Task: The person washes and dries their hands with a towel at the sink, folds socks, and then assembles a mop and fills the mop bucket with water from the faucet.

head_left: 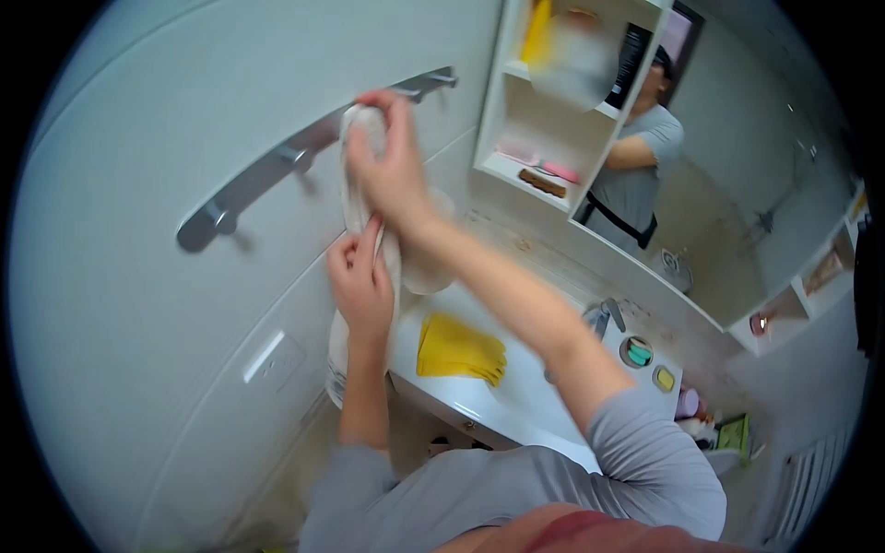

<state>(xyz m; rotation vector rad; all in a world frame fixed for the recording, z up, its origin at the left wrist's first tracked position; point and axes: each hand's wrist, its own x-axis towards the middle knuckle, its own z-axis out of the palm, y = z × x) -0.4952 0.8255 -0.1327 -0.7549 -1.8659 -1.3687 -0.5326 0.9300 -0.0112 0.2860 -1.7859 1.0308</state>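
A whitish cloth (396,276) hangs down in front of the grey metal hook rail (253,191) on the wall. My right hand (392,170) is raised at the cloth's top, beside the rail, with its fingers curled around the fabric; it is slightly blurred. Lower down, my left hand (361,281) pinches the same cloth near its middle. The cloth's upper end covers part of the rail, and whether it sits on a hook is hidden. Two hooks show on the rail's left part and more at its far right end.
Yellow gloves (459,350) lie on the white counter (479,405) below. A faucet (604,316) and small dishes stand farther right. Above are an open shelf (544,124) and a mirror (714,194) reflecting a person. A wall switch (277,362) is at lower left.
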